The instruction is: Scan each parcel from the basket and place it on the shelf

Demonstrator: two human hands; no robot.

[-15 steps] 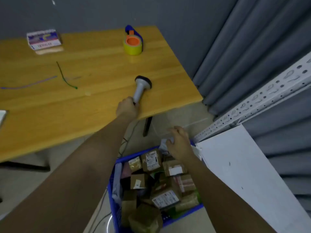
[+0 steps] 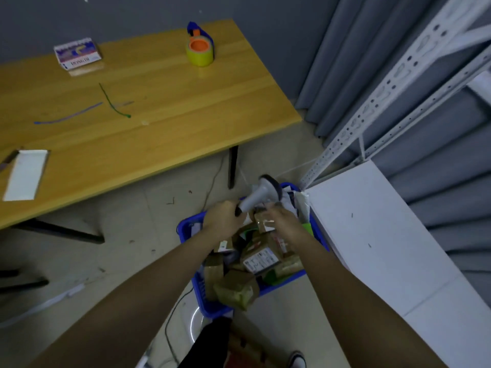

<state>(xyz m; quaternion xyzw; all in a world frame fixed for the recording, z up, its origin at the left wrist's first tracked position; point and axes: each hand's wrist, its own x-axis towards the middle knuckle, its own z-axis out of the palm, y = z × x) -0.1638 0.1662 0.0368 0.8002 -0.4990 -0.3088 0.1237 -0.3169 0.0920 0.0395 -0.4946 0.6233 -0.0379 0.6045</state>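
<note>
Over the blue basket [image 2: 186, 229] on the floor, both hands are raised close together. Left hand [image 2: 221, 221] has fingers curled tight round the grip of the grey scanner [image 2: 261, 193], head angled up & to the right, toward what the right hand [image 2: 285, 224] holds up: a small brown parcel [image 2: 263, 221], taped, pinched btwn thumb and fingers just above the pile. Prob held like that so its label faces the scanner window; can't tell if the label is actually on the facing side, motion blur there.

Basket sits btwn the table [image 2: 159, 123] leg and the white shelf [image 2: 372, 235], touching or just beside the shelf corner. Likely parked there so each parcel goes scan-then-shelf w/o stepping. It's piled w/ more brown parcels; one near centre, the labelled parcel [image 2: 260, 260], shows a white shipping label w/ barcode-type print, text too small to read. Shelf board in view looks bare, so I judge the task as early, many parcels left.

On the table: yellow tape roll [image 2: 200, 53] w/ orange core in a blue dispenser near the far edge; a small printed box [image 2: 77, 53] far left, white strip w/ dark lettering, approx "DONGDI" but not sure; a green twist tie [image 2: 114, 103]; a white pad [image 2: 25, 175] at the near-left edge. A cable [image 2: 212, 181] trails on the floor by the table leg.
</note>
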